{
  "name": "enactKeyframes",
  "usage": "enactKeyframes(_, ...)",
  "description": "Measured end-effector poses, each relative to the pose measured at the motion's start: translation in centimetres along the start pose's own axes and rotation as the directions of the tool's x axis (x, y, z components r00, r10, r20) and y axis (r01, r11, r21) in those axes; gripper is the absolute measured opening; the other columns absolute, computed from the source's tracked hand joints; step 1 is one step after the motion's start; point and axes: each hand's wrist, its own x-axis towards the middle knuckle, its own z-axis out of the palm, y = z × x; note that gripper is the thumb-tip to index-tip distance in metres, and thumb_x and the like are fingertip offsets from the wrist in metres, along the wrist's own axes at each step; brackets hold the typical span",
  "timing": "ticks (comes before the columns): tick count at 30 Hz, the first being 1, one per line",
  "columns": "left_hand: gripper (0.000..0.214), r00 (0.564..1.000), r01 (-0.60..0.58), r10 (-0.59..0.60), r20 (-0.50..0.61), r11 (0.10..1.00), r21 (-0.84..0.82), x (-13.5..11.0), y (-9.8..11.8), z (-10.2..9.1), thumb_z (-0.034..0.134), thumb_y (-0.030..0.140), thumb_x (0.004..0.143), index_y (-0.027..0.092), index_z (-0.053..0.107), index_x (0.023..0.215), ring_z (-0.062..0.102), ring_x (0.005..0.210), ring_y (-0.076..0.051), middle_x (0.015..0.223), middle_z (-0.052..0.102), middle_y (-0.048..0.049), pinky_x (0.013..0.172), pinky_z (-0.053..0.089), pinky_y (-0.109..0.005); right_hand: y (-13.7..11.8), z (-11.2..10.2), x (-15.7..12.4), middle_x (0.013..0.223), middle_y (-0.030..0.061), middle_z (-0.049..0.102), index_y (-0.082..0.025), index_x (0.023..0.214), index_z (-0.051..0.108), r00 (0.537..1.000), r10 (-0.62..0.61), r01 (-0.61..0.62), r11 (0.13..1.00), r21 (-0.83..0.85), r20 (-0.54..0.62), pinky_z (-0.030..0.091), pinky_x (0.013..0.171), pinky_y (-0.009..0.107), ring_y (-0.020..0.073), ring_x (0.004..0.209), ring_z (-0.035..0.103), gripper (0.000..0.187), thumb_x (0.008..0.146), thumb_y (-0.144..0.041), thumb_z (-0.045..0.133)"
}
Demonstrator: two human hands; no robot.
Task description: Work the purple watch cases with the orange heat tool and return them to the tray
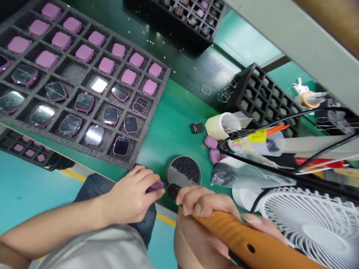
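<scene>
Orange-bodied electric screwdriver (232, 231) lay closest to the camera, its black nose angled away toward the bench edge. Right hand (209, 205) was wrapped around it, fingers curled over the front of the grip. Left hand (134, 196) was grasping a purple watch case (156, 186) at the near edge of the green bench (165, 127), pinched at the fingertips and partly covered by them. Driver nose stood just beside this case; whether the two touched could not be told. Immediately beyond the nose sat a round dish (179, 179) with a perforated grey surface, partly covered by small black pieces, too fine to identify. Grey foam tray (143, 125) lay to the left, its compartments holding further watch cases, some purple side up, others with dark glass up. Right of the dish: two purple cases (213, 149) close together, a black watch-shaped piece (197, 127) beside a tipped cream cup (217, 126), and a clear plastic bag (224, 173) with dark contents. White fan (316, 231) stood at lower right.
</scene>
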Motion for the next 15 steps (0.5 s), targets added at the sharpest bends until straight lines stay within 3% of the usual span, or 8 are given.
enactKeyframes(4, 0.025, 1.000, 0.002, -0.001, -0.007, 1.000, 0.004, -0.03, -0.06, 0.09, 0.061, 0.013, 0.104, 0.017, 0.074, 0.125, 0.064, 0.113, -0.028, 0.122, 0.073, -0.0122, 0.100, 0.052, -0.047, -0.09, -0.49, 0.29, 0.088, 0.0005, 0.065, -0.036, 0.137, 0.067, 0.996, 0.012, -0.007, 0.999, -0.050, 0.094, 0.057, 0.056, 0.046, 0.0204, 0.066, 0.062, 0.061, 0.104, -0.078, 0.038)
enactKeyframes(8, 0.026, 1.000, 0.004, -0.004, -0.019, 1.000, 0.002, -0.10, -0.07, 0.21, 0.061, 0.011, 0.103, 0.017, 0.074, 0.124, 0.064, 0.112, -0.028, 0.119, 0.073, -0.0118, 0.099, 0.052, -0.047, -0.38, -0.24, 0.32, 0.089, -0.0005, 0.066, -0.035, 0.135, 0.065, 0.990, 0.053, -0.051, 0.999, -0.018, 0.129, 0.057, 0.059, 0.043, 0.0195, 0.069, 0.062, 0.052, 0.108, -0.071, 0.039)
enactKeyframes(15, 0.028, 0.999, -0.004, 0.004, -0.036, 1.000, -0.004, -0.28, -0.18, 0.42, 0.062, 0.009, 0.101, 0.017, 0.074, 0.125, 0.065, 0.110, -0.027, 0.119, 0.074, -0.0116, 0.098, 0.054, -0.047, 0.19, 0.36, 0.22, 0.089, -0.0016, 0.065, -0.035, 0.134, 0.064, 0.993, 0.062, -0.065, 0.997, 0.033, 0.102, 0.055, 0.060, 0.041, 0.0181, 0.068, 0.061, 0.052, 0.104, -0.074, 0.049)
